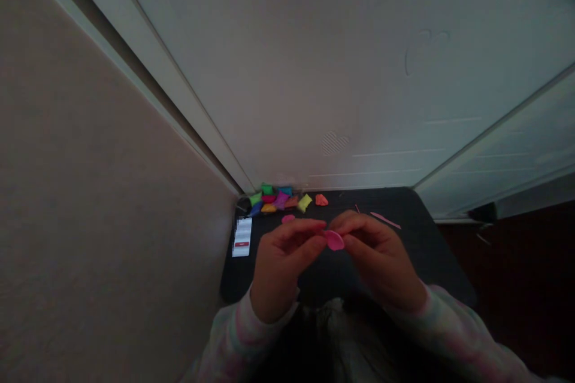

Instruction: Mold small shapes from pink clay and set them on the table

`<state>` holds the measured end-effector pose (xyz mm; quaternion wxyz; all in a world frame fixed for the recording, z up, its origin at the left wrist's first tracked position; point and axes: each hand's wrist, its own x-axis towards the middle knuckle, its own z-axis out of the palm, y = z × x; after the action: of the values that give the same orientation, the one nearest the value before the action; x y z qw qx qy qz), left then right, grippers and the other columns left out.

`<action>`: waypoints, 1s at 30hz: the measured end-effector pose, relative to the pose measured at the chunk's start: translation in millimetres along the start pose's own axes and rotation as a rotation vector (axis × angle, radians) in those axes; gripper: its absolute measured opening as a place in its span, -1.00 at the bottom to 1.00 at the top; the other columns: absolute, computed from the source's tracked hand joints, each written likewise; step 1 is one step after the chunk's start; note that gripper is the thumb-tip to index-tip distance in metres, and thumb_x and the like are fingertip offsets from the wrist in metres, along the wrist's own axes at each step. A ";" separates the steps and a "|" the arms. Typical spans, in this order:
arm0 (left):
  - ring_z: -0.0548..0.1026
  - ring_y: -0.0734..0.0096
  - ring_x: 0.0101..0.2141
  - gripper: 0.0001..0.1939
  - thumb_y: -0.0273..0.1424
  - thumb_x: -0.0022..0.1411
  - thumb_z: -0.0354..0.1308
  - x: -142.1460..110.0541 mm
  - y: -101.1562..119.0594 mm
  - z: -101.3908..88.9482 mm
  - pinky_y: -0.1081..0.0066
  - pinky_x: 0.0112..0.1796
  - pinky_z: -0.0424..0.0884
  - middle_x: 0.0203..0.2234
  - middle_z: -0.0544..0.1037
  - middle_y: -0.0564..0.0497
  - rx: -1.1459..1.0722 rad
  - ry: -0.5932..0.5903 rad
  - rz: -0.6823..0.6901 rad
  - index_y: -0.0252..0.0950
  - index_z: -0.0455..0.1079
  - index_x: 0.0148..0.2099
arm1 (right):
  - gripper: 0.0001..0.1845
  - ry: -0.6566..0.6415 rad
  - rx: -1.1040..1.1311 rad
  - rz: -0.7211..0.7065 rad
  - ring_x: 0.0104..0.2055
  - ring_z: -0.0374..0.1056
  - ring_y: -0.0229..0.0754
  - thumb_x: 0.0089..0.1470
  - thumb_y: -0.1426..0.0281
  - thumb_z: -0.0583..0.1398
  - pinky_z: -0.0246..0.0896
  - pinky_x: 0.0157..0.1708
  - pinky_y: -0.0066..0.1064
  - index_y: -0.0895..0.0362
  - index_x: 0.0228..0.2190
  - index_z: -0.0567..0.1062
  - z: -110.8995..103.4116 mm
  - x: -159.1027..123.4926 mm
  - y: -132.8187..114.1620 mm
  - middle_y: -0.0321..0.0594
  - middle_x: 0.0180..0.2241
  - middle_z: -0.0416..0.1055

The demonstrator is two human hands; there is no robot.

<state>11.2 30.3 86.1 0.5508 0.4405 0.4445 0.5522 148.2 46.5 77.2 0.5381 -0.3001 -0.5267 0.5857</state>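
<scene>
A flattened piece of pink modelling clay [335, 240] is held above the dark table, between my two hands. My left hand [287, 260] pinches its left edge between thumb and fingertips. On the other side, the thumb and forefinger of my right hand [380, 257] grip the right edge. Another pink lump of clay [288, 219] lies on the table just beyond my left hand. An orange-red lump of clay [321, 199] rests farther back. Past my right hand lies a long pink tool [385, 219], with a thin pink stick [357, 208] beside it.
Several coloured clay packets [282, 200] are heaped at the table's back left. A phone with a lit screen [242, 236] lies at the left edge of the dark table [422, 251]. A white panelled door [287, 72] rises behind, and a wall [112, 209] stands close on the left.
</scene>
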 end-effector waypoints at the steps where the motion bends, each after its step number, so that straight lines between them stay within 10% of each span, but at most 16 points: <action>1: 0.47 0.45 -0.45 -0.88 -0.44 -0.05 0.22 1.1 0.1 0.5 0.45 -0.39 0.40 -0.50 0.55 0.03 -0.040 -0.010 -0.044 -0.27 0.48 -0.35 | -0.93 -0.008 -0.029 -0.016 -0.38 0.30 -0.30 -0.03 0.45 0.17 0.23 -0.36 -0.47 0.04 -0.45 0.45 -0.4 0.7 -0.1 -0.33 -0.46 0.37; 7: 0.47 0.50 -0.45 -0.91 -0.49 -0.02 0.20 1.1 4.7 1.2 0.52 -0.40 0.39 -0.49 0.55 0.07 0.157 0.045 0.028 -0.26 0.46 -0.37 | -0.82 -0.037 -0.348 -0.130 -0.29 0.33 -0.25 0.00 0.50 0.13 0.25 -0.29 -0.42 0.03 -0.34 0.46 -5.8 0.3 -6.0 -0.28 -0.37 0.42; 14: 0.43 0.47 -0.36 -0.76 -0.65 0.00 0.12 -4.5 5.7 3.7 0.44 -0.31 0.39 -0.42 0.50 0.02 0.659 0.088 0.710 -0.29 0.38 -0.27 | -0.72 -0.006 -0.763 -0.426 -0.32 0.35 -0.21 -0.06 0.57 0.15 0.27 -0.29 -0.36 0.06 -0.26 0.38 -2.2 -2.6 -13.2 -0.24 -0.37 0.44; 20: 0.42 0.47 -0.36 -0.77 -0.69 -0.02 0.12 -8.1 8.8 6.6 0.44 -0.33 0.41 -0.44 0.48 -0.02 0.804 0.106 0.932 -0.39 0.35 -0.27 | -0.67 0.057 -0.816 -0.594 -0.31 0.35 -0.20 -0.07 0.64 0.11 0.29 -0.31 -0.34 0.07 -0.25 0.37 4.8 -5.5 -15.2 -0.24 -0.40 0.44; 30: 0.42 0.44 -0.34 -0.72 -0.61 0.02 0.11 -11.3 6.5 7.5 0.44 -0.32 0.39 -0.39 0.48 -0.02 0.530 0.032 0.767 -0.32 0.34 -0.17 | -0.63 0.092 -0.696 -0.489 -0.26 0.32 -0.23 -0.08 0.66 0.11 0.23 -0.25 -0.38 0.05 -0.23 0.37 4.9 -10.8 -10.9 -0.28 -0.37 0.42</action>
<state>17.2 19.1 94.1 0.1684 0.6901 0.3836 0.5902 149.7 33.4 86.4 0.5507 -0.3556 -0.7241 0.2142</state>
